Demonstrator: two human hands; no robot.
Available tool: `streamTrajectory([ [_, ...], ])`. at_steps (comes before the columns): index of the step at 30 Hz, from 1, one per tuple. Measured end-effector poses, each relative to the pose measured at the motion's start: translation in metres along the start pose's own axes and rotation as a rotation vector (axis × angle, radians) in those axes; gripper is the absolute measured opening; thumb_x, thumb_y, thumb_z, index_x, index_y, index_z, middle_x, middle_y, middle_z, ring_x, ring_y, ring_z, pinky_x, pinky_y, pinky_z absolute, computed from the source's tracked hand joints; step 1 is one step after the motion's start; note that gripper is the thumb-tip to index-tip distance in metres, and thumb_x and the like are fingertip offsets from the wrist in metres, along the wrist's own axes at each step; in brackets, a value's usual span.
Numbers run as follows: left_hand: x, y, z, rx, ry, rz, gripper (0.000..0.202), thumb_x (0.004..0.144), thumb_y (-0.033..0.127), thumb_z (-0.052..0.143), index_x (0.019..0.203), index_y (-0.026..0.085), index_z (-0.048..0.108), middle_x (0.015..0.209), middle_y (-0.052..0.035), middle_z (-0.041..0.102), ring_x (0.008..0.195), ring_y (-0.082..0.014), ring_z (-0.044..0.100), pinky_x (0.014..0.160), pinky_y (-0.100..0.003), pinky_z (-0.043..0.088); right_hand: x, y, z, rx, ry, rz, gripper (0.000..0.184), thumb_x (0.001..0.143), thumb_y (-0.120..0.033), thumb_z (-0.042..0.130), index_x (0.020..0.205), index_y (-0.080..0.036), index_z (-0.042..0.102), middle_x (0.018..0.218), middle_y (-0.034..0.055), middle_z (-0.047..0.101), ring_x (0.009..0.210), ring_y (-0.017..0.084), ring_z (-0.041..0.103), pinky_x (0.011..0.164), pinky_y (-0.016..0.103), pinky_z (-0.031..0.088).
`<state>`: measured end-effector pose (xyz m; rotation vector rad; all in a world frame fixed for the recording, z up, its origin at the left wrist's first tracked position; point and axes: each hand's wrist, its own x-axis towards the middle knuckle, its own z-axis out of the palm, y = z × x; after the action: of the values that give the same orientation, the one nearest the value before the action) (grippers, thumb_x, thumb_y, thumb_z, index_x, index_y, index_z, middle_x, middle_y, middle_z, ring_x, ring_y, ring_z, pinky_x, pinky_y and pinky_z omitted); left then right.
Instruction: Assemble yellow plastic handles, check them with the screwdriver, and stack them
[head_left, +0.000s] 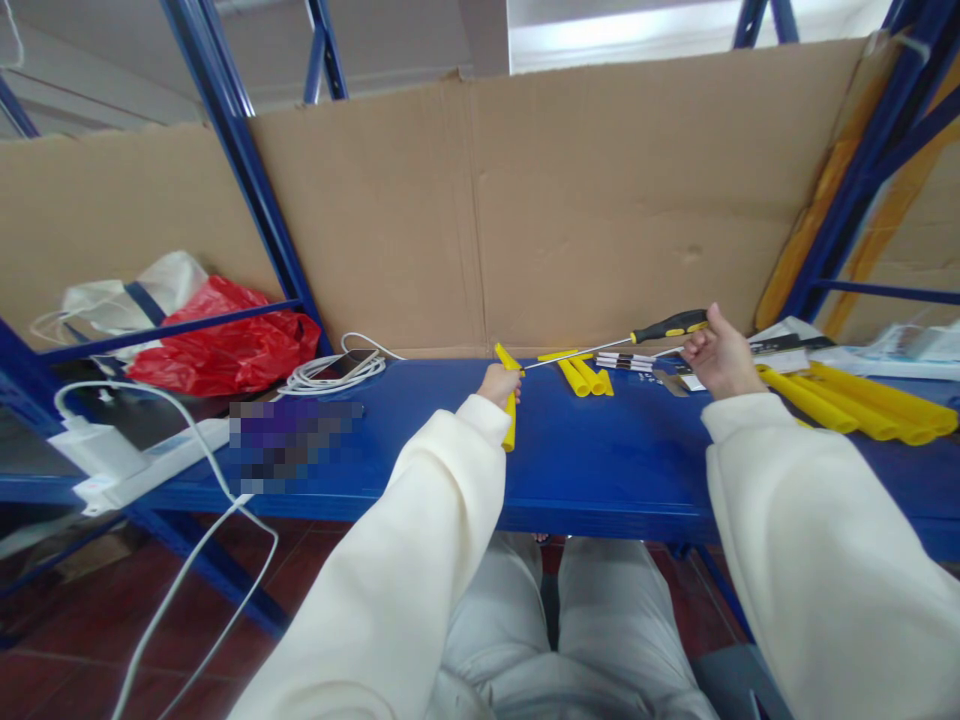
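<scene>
My left hand [499,384] is closed around a short yellow tube [510,420] held upright over the blue shelf [600,470]. My right hand [718,357] grips the black-and-yellow handle of a long screwdriver [671,326]. Its thin metal shaft [577,353] runs left and its tip meets the top end of the tube. Between my hands lie a few short yellow tubes [585,377] and some thin white strips [626,362]. Both arms wear cream sleeves.
Long yellow tubes [862,405] lie at the right. A coiled white cable with a phone [337,370], a red plastic bag [225,345], a white power strip [142,465] and blue rack posts [255,190] are at the left. A cardboard sheet [525,220] backs the shelf.
</scene>
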<state>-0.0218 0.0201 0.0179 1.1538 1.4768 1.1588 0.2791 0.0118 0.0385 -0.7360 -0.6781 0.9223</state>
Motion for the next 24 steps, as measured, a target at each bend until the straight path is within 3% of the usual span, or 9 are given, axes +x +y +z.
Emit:
streamTrajectory([
  [6, 0.0011, -0.0007, -0.0001, -0.007, -0.003, 0.010, 0.021, 0.086, 0.003, 0.059, 0.071, 0.016, 0.053, 0.048, 0.0069, 0.042, 0.041, -0.0074, 0.039, 0.046, -0.021, 0.033, -0.0030, -0.0010, 0.0042, 0.019, 0.000, 0.010, 0.030, 0.094, -0.030, 0.059, 0.066, -0.025, 0.051, 0.048, -0.0025, 0.051, 0.041, 0.012, 0.044, 0.034, 0.025, 0.036],
  [14, 0.0005, -0.0013, 0.0000, 0.000, -0.007, 0.017, 0.019, 0.088, 0.003, 0.056, 0.073, 0.016, 0.054, 0.047, 0.0070, 0.041, 0.041, -0.0071, 0.039, 0.044, -0.020, 0.031, -0.0046, -0.0012, 0.0014, -0.030, -0.070, -0.050, 0.040, 0.087, -0.032, 0.071, 0.061, -0.026, 0.041, 0.046, -0.0062, 0.042, 0.037, 0.011, 0.035, 0.035, 0.029, 0.034],
  [19, 0.0014, -0.0022, 0.0006, -0.014, 0.005, 0.019, 0.019, 0.086, 0.006, 0.063, 0.071, 0.016, 0.054, 0.047, 0.0071, 0.041, 0.040, -0.0069, 0.039, 0.044, -0.020, 0.031, -0.0064, -0.0030, 0.0055, 0.042, 0.018, -0.001, 0.030, 0.088, -0.026, 0.063, 0.064, -0.026, 0.045, 0.047, -0.0052, 0.044, 0.037, 0.011, 0.035, 0.032, 0.027, 0.031],
  [24, 0.0001, -0.0008, 0.0003, -0.001, -0.007, 0.015, 0.014, 0.087, 0.006, 0.059, 0.077, 0.015, 0.057, 0.047, 0.0069, 0.041, 0.041, -0.0079, 0.040, 0.044, -0.020, 0.032, -0.0058, -0.0034, 0.0063, 0.046, 0.031, 0.007, 0.036, 0.087, -0.026, 0.057, 0.058, -0.025, 0.035, 0.042, -0.0040, 0.034, 0.035, 0.012, 0.032, 0.031, 0.028, 0.029],
])
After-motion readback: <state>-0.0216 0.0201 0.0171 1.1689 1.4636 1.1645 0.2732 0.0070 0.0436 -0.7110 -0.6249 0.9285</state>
